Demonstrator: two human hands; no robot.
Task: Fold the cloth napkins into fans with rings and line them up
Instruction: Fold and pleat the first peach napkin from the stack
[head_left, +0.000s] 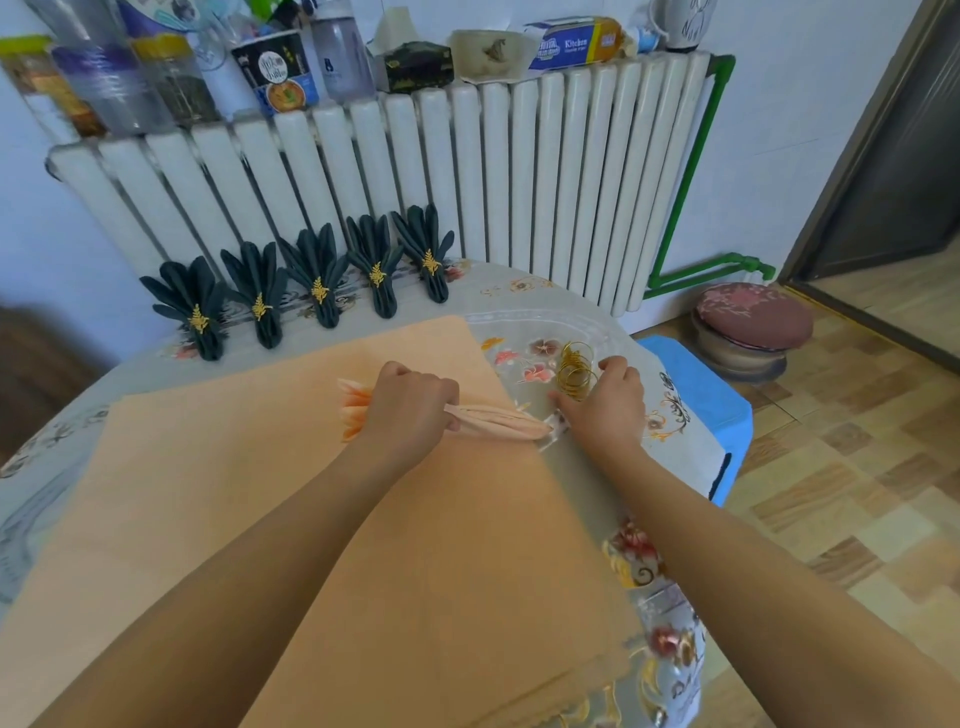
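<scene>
Left hand (410, 402) grips one peach pleated napkin (498, 423); right hand (605, 402) curls at gold rings (574, 369); five dark fans (311, 280).

My left hand (410, 402) covers the middle of the pleated peach napkin (498, 423), so I cannot see how its folds are gathered there. My right hand (605, 400) hides the near side of the gold rings (574, 371), and I cannot count them. The flat peach cloth (322, 519) runs off the bottom edge.
</scene>
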